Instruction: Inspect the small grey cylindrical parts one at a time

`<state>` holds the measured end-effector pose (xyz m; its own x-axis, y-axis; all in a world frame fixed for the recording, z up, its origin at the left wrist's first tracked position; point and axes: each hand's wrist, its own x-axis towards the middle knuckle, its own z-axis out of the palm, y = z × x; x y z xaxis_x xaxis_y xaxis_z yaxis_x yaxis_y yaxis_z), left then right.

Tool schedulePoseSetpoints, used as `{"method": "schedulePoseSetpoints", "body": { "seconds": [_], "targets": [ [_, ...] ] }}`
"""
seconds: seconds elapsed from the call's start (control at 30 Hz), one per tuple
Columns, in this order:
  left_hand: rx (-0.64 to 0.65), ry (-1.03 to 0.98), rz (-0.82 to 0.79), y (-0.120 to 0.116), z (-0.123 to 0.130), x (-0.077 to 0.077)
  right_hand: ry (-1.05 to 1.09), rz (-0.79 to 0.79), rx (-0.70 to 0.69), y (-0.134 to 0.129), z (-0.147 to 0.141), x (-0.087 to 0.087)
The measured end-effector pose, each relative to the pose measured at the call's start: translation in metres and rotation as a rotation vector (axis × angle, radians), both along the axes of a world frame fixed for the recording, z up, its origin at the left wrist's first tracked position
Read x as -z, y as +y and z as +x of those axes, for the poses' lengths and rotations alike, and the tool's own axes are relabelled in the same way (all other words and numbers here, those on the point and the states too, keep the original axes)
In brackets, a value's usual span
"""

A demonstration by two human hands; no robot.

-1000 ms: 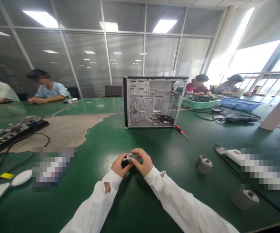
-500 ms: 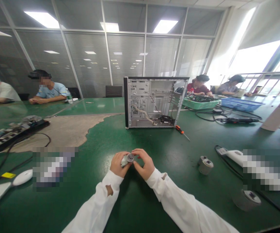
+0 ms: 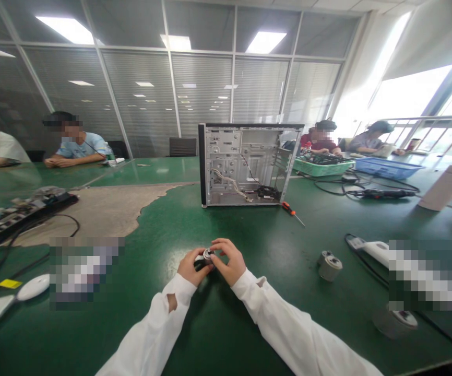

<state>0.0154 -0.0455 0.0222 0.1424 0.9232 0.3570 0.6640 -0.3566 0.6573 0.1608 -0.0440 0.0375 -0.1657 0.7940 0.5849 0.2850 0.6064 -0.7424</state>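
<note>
Low above the green table, a small silver metal cylinder with a dark fitting on its end (image 3: 207, 255) is between both hands. My left hand (image 3: 190, 267) curls around it from the left, with the thumb below. From the other side, the fingertips of my right hand (image 3: 229, 262) close on it. The fingers hide much of its body, and its exact kind cannot be made out. Similar metal cylinders stand to the right: a smaller one (image 3: 330, 267) and a larger one (image 3: 396, 322) nearer the table edge.
Ahead stands an opened computer case (image 3: 245, 167), with an orange-handled screwdriver (image 3: 292, 211) beside it. A circuit board (image 3: 26, 211) and cables lie left. A green basket (image 3: 322, 166), a blue basket (image 3: 386, 168) and a pale cylinder (image 3: 443, 188) are at right. People sit across the table.
The cylinder has turned more upright. My right fingers have moved in from beside it and now touch it. The view has shifted slightly.
</note>
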Motion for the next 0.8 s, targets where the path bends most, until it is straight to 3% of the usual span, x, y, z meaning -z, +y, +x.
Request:
{"method": "schedulePoseSetpoints", "body": {
  "seconds": [0.33,0.5,0.6,0.8],
  "targets": [
    [0.001,-0.004,0.027,0.000,0.001,-0.003,0.004,-0.025,0.009,0.008,-0.007,-0.005],
    [-0.019,-0.003,0.021,0.002,0.000,0.001,0.018,0.036,0.044,0.015,0.006,-0.012],
    [-0.084,-0.031,0.045,0.007,-0.004,0.007,-0.124,0.044,0.056,0.025,0.023,-0.002],
    [-0.212,-0.038,0.053,0.019,-0.018,0.017,-0.432,-0.036,0.083,0.044,0.045,0.033]
  ]
}}
